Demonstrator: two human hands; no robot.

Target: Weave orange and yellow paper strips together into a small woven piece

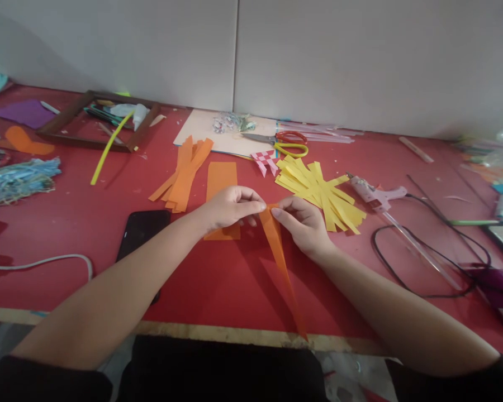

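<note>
Between my two hands hangs an orange paper strip (281,254), its long end trailing down toward the table's front edge. My left hand (237,207) pinches the top of the strip between thumb and fingers. Close beside it, my right hand (302,222) pinches the same top end from the other side. An orange paper rectangle (222,177) lies flat under my left hand, partly covered by it. To its left is a pile of orange paper strips (188,173). A fanned heap of yellow paper strips (321,190) lies beyond my right hand.
Scissors (291,146) and a woven pink paper piece (265,162) lie at the back. A glue gun (377,195) with a looping black cord rests at right. A black phone (145,229) lies partly under my left forearm. A brown wooden frame (69,114) stands far left.
</note>
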